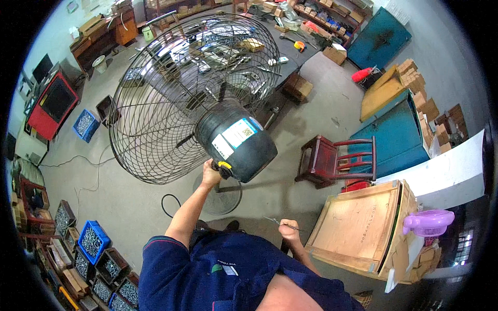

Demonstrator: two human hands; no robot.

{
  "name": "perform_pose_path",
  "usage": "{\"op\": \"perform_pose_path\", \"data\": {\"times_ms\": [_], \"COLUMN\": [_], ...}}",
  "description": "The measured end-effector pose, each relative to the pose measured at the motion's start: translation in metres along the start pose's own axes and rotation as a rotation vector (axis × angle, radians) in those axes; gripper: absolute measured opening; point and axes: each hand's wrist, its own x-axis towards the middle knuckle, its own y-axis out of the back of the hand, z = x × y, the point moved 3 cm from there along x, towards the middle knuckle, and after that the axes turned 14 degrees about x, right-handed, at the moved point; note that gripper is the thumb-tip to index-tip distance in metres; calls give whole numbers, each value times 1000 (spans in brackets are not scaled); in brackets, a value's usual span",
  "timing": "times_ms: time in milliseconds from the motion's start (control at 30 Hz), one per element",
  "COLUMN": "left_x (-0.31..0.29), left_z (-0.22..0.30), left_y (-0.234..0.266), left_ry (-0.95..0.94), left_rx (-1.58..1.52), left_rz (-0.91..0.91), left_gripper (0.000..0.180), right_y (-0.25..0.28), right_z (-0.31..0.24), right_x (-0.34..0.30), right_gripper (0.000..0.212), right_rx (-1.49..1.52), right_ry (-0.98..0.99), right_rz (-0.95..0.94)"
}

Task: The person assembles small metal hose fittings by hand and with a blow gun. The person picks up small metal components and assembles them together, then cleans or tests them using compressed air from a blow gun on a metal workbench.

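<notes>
A large floor fan [238, 137] stands before me, with a black motor housing, labels on its back and a wide wire guard. My left hand [210, 175] is closed at the housing's lower edge, beside a black and yellow knob [224, 166]; some of its fingers are hidden. The fan's round base [220, 201] rests on the floor below. Closer to my body, my right hand [290, 229] is closed around a slim metal tool [272, 220], whose thin ends stick out on both sides. Its exact kind is too small to make out.
A dark red wooden chair [317, 160] and a wooden crate [347, 223] stand at right, with a purple fan [428, 223] beside the crate. Blue bins [94, 241] of metal parts sit at lower left. A cluttered workbench [293, 57] lies beyond the fan. Cables [98, 168] cross the floor.
</notes>
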Motion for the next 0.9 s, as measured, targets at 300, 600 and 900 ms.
{"op": "perform_pose_path", "data": {"times_ms": [300,600,900], "left_x": [-40,-158,-208], "left_z": [76,12,40], "left_y": [29,232,466], "left_ry": [-198,83,197], "left_rx": [749,1327,1295], "left_rz": [-106,-748,-557], "left_gripper": [58,37,34], "right_y": [-47,-183,-441], "right_z": [3,9,-19], "right_x": [-10,-15,32], "right_gripper": [15,14,16], "right_rx": [-68,33,-29], "right_ry": [-94,-189,-221], "right_rz": [37,-141,-395]}}
